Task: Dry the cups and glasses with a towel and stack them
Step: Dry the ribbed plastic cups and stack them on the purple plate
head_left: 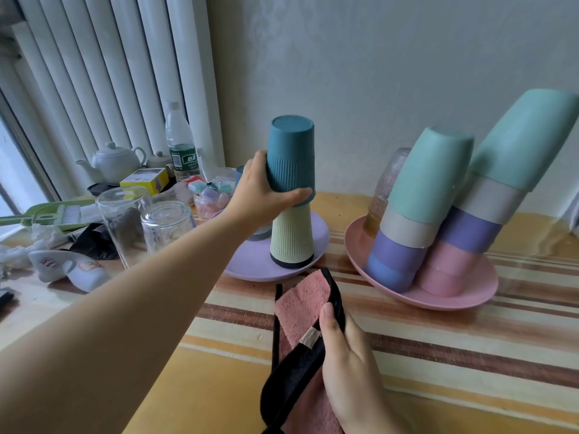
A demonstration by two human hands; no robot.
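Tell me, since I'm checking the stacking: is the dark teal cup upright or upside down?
Upside down: the dark teal cup shows its closed base on top, sitting over the pale green cup, in the left hand.

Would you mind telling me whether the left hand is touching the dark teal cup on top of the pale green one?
Touching. The head view shows the left hand with fingers and thumb wrapped round the dark teal cup.

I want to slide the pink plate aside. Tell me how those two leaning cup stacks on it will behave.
Both cup stacks already tilt on the pink plate, so a nudge would probably topple them. The cups look like light plastic, likely to tumble rather than break. The pinkish glass behind them seems more fragile.
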